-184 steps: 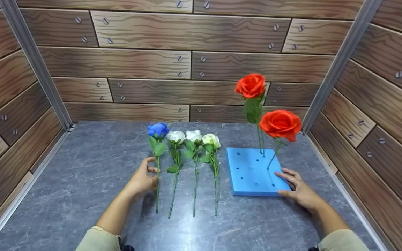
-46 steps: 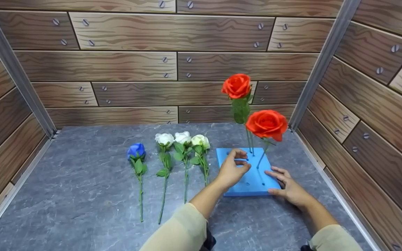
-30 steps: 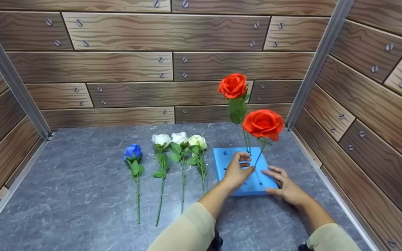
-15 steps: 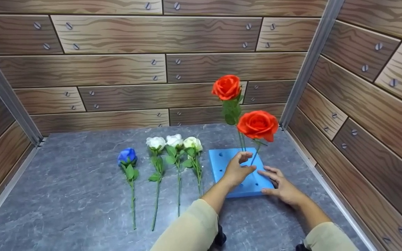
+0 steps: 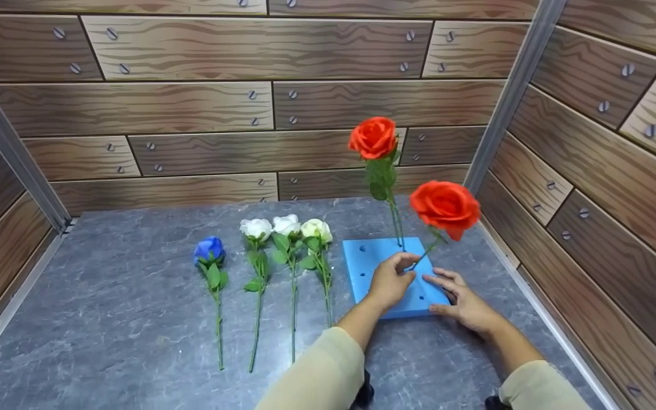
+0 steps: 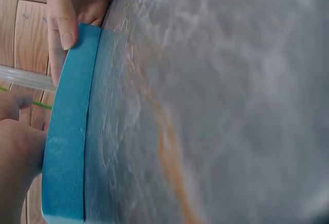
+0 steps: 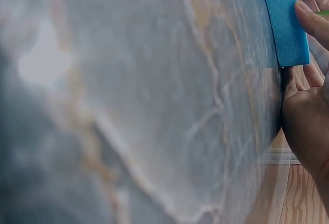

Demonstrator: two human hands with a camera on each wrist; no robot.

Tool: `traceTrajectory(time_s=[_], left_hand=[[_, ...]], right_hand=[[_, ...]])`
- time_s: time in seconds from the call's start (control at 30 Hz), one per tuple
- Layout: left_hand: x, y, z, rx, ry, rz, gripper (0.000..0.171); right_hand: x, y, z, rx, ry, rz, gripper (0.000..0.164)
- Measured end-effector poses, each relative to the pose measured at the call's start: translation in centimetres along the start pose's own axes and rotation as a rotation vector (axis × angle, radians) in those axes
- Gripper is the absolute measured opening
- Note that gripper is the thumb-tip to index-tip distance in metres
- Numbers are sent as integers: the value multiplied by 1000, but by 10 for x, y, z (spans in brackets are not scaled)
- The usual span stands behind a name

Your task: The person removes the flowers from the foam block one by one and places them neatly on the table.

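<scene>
My left hand (image 5: 392, 283) is over the blue foam block (image 5: 356, 256), its thumb and fingers pinching the lower stem of the nearer red rose (image 5: 446, 206). That rose leans right, and the foot of its stem is hidden by the hand. My right hand (image 5: 464, 304) holds the block's front right corner, thumb at the front and fingers along the right side. In the right wrist view the thumb (image 7: 311, 21) lies against the block's edge. Behind, a taller red rose (image 5: 373, 138) stands upright, with two stems running down to holes in the block.
Left of the block, a blue rose (image 5: 209, 250), two white roses (image 5: 257, 229) and a pale green-white rose (image 5: 316, 230) lie on the grey marbled table (image 5: 123, 296). Wood-patterned walls (image 5: 191, 108) enclose the back and sides.
The left hand went from beside the blue rose, now lying further left and nearer, to the block. In the last half second the nearer red rose has tipped right. The right hand stays at the block.
</scene>
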State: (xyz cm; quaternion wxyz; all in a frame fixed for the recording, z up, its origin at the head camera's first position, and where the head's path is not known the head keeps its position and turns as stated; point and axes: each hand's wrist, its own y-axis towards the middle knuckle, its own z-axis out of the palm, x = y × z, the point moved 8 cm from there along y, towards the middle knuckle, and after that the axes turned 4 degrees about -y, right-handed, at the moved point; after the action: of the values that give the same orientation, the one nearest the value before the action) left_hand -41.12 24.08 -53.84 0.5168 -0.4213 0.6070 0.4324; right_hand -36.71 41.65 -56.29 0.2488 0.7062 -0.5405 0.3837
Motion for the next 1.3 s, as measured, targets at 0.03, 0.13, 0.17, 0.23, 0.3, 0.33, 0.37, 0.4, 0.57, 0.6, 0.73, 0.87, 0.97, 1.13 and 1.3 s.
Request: traceTrajectory(time_s=[0.03,0.13,0.17,0.23,0.3,0.33,0.37,0.4,0.57,0.6,0.73,0.87,0.97,1.13,1.3], left_hand=[[0,0,1,-9,13,-5,29],[-1,0,4,-25,43,-11,28],[-2,0,5,-31,49,-16,27],[-2,-1,6,-40,58,-24,27],[-3,-1,6,-54,59,-28,27],[-3,0,5,-62,58,-31,27],[-3,0,5,-71,59,-33,27],[-3,1,4,-80,55,-35,25],[-3,3,0,-122,48,-39,20],[-3,3,-2,-130,47,-39,19],[-2,2,-4,-148,34,-46,19],[0,1,-5,-157,-4,-53,18],[-1,0,-6,-169,-26,-16,19],[-3,1,-7,-186,-35,62,20],[-2,1,-9,-204,-42,91,21]], right_hand=[[0,0,-1,-2,2,3,73],[-3,-2,-1,0,5,22,73],[-4,-2,-1,0,8,28,74],[-5,-3,-2,-2,13,40,74],[-4,-3,-2,-3,13,34,75],[-4,-3,-2,-6,15,28,75],[-3,-3,-3,-11,23,23,74],[-3,-3,-3,-14,26,14,74],[0,0,-3,-27,28,-30,72],[0,0,-3,-28,24,-31,72],[0,-1,-2,-32,18,-37,72],[0,-2,-2,-34,29,-43,72],[0,-2,-1,-32,34,-47,72],[1,-1,-1,-37,47,-56,71],[2,0,0,-43,34,-63,71]])
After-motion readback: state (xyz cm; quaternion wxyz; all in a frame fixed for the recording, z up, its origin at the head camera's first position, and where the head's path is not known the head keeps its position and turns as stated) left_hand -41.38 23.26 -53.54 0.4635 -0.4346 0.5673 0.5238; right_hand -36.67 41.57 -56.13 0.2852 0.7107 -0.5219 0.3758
